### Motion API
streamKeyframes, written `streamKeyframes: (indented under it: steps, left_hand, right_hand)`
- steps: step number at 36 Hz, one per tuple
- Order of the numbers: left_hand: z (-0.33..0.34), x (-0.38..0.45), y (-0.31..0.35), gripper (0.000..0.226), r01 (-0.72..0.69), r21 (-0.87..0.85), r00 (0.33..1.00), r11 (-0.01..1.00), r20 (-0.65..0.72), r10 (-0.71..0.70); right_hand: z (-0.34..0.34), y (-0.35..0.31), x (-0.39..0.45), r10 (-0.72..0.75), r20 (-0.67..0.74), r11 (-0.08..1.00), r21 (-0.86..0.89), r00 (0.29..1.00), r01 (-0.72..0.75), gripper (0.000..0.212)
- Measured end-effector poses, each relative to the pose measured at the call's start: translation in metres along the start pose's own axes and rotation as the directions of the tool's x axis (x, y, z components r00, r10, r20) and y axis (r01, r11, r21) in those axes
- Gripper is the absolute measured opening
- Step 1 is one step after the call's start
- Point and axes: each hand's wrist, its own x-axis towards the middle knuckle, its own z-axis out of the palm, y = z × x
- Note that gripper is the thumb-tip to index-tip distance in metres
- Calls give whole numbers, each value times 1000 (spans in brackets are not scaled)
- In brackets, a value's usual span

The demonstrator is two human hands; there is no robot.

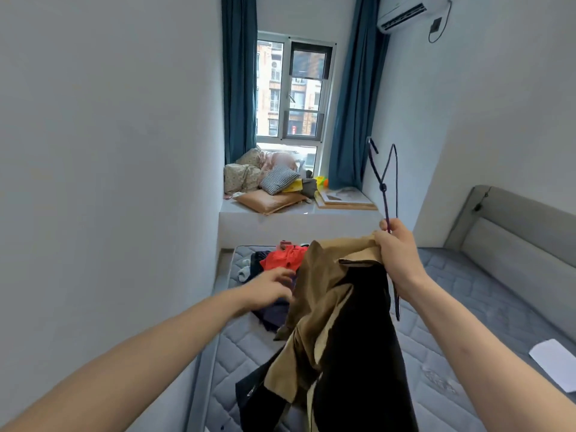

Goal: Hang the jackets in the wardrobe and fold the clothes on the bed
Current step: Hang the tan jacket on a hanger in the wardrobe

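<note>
jacket (330,322): tan outside, black lining, hangs from the right hand over the near part of the bed, lower folds bunched and blurred
right hand (397,254): raised, fingers curled round the jacket's collar edge and a hanger rod together; grip closed
hanger (385,182): dark thin wire, held upside down, hook end sticking out below the fist, shoulders pointing up above it; not inside the jacket
left hand (269,288): reaching forward toward the clothes pile, fingers spread and loosely bent, holding nothing; motion-blurred, cannot tell if fingertips touch fabric
bed (452,353): bare grey quilted mattress, grey padded headboard (514,238) along the right side
white sheet (558,364): flat on mattress at right edge, well apart from the jacket
clothes pile (280,260): on far end of mattress, behind the jacket; orange-red item on top, dark navy pieces under and beside it, a white bit at left
window ledge (299,213): white platform beyond the bed; cushions, checked pillow, yellow items, flat framed board lying on it
window (293,92): teal curtains both sides, buildings outside
air conditioner (405,12): white unit high on right wall, cable hanging beside
</note>
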Motion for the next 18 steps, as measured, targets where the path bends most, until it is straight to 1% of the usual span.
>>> streamKeyframes:
  steps: [1,3,6,7,9,11,12,14,15,16,18]
  left_hand:
    - [14,-2,-25,70,64,47,994,997,81,-67]
    - [44,-9,-69,84,191,78,955,978,215,-204]
    - [85,-21,-116,106,358,62,871,932,338,-357]
    - [97,-23,-129,112,405,27,850,914,359,-387]
    - [113,-23,-147,117,519,-113,815,847,365,-451]
    - [122,-21,-152,106,577,-283,805,766,359,-473]
    - [125,-20,-150,98,570,-377,818,730,344,-461]
    - [128,-18,-145,93,530,-568,844,629,280,-458]
    - [127,-15,-142,90,495,-632,855,596,233,-464]
    - [125,-10,-141,83,466,-662,860,587,185,-475]
    - [122,-3,-140,60,392,-682,868,617,54,-493]
  right_hand:
    - [1,3,-2,9,5,1000,2,1000,-9,10]
    - [2,9,-4,30,-12,1000,9,999,-30,15]
    - [4,14,-6,44,-35,999,19,998,-43,24]
    - [4,15,-7,41,-26,999,15,999,-41,24]
    - [5,15,-12,32,14,999,13,999,-32,20]
    - [5,13,-16,26,53,999,23,998,-27,18]
    - [4,12,-18,29,71,999,33,997,-31,18]
    - [2,11,-22,45,98,996,77,994,-53,21]
    - [0,9,-23,57,107,991,112,993,-69,20]
    - [-2,8,-25,68,116,986,145,991,-84,18]
    - [-3,5,-28,83,131,977,187,988,-106,19]
